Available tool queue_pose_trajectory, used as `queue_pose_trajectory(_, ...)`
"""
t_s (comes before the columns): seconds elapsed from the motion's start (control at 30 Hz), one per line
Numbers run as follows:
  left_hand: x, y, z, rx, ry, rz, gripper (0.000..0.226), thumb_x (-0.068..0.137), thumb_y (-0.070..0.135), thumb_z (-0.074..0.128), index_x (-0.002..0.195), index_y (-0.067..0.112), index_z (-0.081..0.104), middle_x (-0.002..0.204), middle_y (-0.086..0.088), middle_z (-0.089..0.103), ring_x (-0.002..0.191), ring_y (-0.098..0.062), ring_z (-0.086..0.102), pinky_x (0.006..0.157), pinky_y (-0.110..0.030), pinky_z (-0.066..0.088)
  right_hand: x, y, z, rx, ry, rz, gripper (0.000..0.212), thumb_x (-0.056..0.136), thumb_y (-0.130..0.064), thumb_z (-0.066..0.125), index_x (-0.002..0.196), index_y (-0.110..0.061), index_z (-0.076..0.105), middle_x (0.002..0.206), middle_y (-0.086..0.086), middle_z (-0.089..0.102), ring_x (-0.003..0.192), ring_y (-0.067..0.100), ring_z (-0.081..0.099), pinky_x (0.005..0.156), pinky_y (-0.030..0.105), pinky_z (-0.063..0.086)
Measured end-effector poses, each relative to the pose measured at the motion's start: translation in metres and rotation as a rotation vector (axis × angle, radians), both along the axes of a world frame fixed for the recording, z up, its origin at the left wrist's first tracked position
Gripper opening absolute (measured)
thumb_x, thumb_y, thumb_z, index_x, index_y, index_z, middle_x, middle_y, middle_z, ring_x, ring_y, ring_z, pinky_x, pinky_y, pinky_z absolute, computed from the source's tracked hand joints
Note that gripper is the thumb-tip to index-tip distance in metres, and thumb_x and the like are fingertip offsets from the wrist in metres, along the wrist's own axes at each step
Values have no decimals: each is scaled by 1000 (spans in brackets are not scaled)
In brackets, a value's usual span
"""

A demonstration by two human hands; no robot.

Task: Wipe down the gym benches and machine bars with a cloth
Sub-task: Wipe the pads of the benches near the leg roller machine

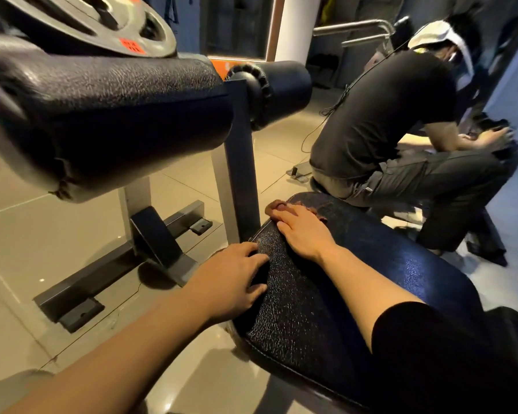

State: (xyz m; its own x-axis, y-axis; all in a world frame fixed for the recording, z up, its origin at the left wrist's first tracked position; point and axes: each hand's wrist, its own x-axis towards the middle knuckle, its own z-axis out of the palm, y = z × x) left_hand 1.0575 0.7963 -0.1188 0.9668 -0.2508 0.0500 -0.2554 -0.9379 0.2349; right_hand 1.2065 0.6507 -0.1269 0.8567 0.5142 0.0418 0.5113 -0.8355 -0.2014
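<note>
While your right hand (304, 231) lies flat with straight fingers on the brownish cloth (277, 206), pressing it onto the far end of the black bench seat (326, 294), keep that palm pressure even so the cloth does not bunch under your fingertips. The cloth sits at the seat's front edge, just beside the upright steel post (243, 162). Your left hand (232, 279) rests on the seat's left rim, fingers loosely curved over the edge and holding nothing; use it to steady yourself. The vinyl looks cracked and worn near the cloth, so drag gently there, working back toward you in overlapping passes. The padded roller (111, 115) above probably comes next.
</note>
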Motion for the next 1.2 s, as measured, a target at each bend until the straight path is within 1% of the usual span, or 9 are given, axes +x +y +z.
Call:
queue_pose_trajectory(0.23,-25,-10,-2,-11,-25,35,54,97,40,49,147,26,35,150,1,34,137,-16,31,112,-29,28,-48,-2,-13,11,21,77,45,104,-35,31,150,-36,34,161,3,21,149,25,13,121,45,15)
queue_pose_trajectory(0.37,-37,-14,-4,-15,7,15,56,96,42,50,148,29,32,156,1,25,142,-17,23,114,-30,23,-75,-48,-18,52,2,98,43,104,-36,35,148,-40,34,162,-1,18,150,21,10,122,43,14)
queue_pose_trajectory(0.57,-59,-6,-9,-14,-4,0,57,95,43,52,148,29,32,155,0,26,141,-17,25,113,-29,25,-94,-142,-33,102,-25,-178,42,103,-33,41,144,-39,40,160,3,23,150,22,11,122,34,6)
queue_pose_trajectory(0.67,-66,0,-10,-16,-13,13,56,95,42,52,147,31,33,154,1,27,140,-17,26,112,-27,26,-104,-107,-30,107,-6,-236,43,105,-36,36,147,-35,38,161,6,19,150,25,8,122,36,5)
queue_pose_trajectory(0.83,-69,6,-10,-39,-4,64,60,95,44,52,149,30,29,154,4,28,138,-14,29,111,-25,27,-145,-19,-20,63,-33,52,46,104,-41,30,150,-39,30,163,-1,12,150,23,2,122,45,12)
queue_pose_trajectory(0.93,-65,7,-9,-42,-5,52,59,95,44,52,148,30,30,153,4,30,138,-14,30,111,-26,28,-139,-33,-17,20,-47,130,44,104,-43,30,148,-44,29,163,-6,12,150,19,3,122,45,12)
queue_pose_trajectory(1.03,-57,5,-8,-33,-25,22,57,96,42,51,148,29,31,153,3,29,139,-16,28,112,-28,28,-94,-70,-19,-58,-100,-130,46,103,-47,20,148,-45,29,162,-3,17,149,27,5,119,51,4)
queue_pose_trajectory(1.1,-50,2,-7,-27,-41,2,55,96,41,51,146,27,34,151,2,32,137,-16,30,111,-28,29,-78,-79,-20,27,-43,-222,44,104,-43,26,149,-45,26,162,5,17,149,32,6,121,52,4)
queue_pose_trajectory(1.2,-32,-4,-6,-12,-60,-23,54,96,42,50,145,25,36,149,1,34,136,-17,31,111,-29,29,-85,-67,-23,141,-19,-36,47,103,-42,34,145,-57,17,162,6,16,150,27,7,121,46,11)
